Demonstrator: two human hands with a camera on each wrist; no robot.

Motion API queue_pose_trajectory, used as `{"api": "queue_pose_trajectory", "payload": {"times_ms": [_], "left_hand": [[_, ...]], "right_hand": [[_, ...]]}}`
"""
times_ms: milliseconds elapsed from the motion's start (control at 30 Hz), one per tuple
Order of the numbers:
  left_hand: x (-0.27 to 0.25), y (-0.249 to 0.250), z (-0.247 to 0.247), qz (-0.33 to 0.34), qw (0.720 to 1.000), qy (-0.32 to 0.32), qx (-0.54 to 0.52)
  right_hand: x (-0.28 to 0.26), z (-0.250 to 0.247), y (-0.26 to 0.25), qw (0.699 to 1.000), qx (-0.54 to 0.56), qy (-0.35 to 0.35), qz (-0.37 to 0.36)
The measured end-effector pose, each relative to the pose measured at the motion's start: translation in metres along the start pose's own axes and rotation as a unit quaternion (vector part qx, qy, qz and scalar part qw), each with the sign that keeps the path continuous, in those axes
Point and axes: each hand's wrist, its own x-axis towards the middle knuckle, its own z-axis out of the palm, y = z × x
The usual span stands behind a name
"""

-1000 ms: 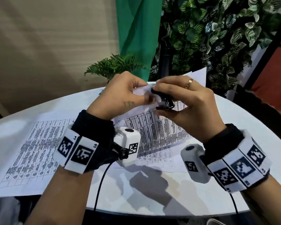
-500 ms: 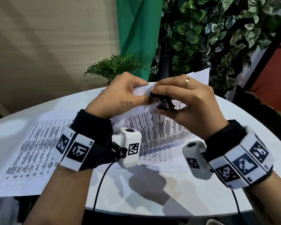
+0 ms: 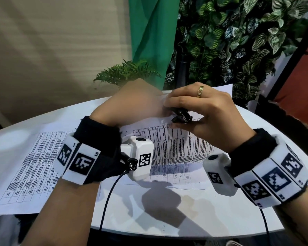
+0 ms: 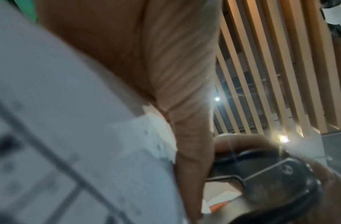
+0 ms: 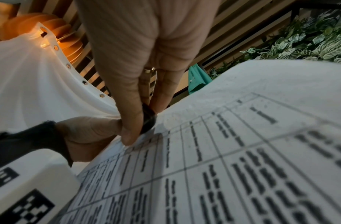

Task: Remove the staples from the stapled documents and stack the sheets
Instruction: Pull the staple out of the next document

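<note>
Above the round white table point(image 3: 212, 215), left hand point(image 3: 132, 102) pinches the top corner of the raised white printed-table document point(image 3: 181, 146); right hand point(image 3: 208, 114) grips a black staple remover point(image 3: 181, 116) at that corner.

On the table point(image 3: 220, 219), a loose sheet point(image 3: 30, 167) lies at nine o'clock. The stapled document point(image 3: 181, 148) sits at the centre, above another sheet point(image 3: 169, 176). Both hands meet at its twelve o'clock corner: left hand point(image 3: 130, 103) beside right hand point(image 3: 210, 114), the staple remover point(image 3: 180, 115) between them. Plants point(image 3: 238, 41) stand behind.
</note>
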Motion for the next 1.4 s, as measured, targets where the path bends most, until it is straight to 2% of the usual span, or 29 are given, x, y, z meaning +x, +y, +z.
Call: {"api": "queue_pose_trajectory", "payload": {"times_ms": [133, 400, 667, 867, 1067, 1233, 1400], "left_hand": [[0.001, 0.002, 0.000, -0.008, 1.000, -0.007, 0.004], [0.000, 0.006, -0.005, -0.017, 0.998, -0.064, -0.013], [0.001, 0.004, -0.004, -0.026, 0.996, -0.075, -0.035], [0.001, 0.002, -0.004, -0.017, 0.995, -0.071, -0.068], [-0.001, -0.004, -0.001, -0.002, 0.993, -0.034, -0.112], [-0.001, -0.008, 0.001, 0.010, 0.987, -0.018, -0.157], [-0.005, -0.005, 0.002, -0.001, 0.980, -0.015, -0.199]], "right_hand": [[0.000, -0.004, 0.001, 1.000, 0.015, -0.014, -0.003], [0.002, -0.005, -0.001, 1.000, 0.018, -0.017, -0.013], [0.001, -0.006, 0.000, 1.000, 0.026, -0.011, 0.013], [0.004, -0.004, -0.002, 0.999, 0.034, -0.001, 0.039], [0.002, -0.004, -0.003, 0.989, 0.107, 0.030, 0.095], [-0.003, -0.001, -0.004, 0.975, 0.161, 0.069, 0.138], [-0.005, 0.001, -0.006, 0.955, 0.233, 0.079, 0.166]]}}
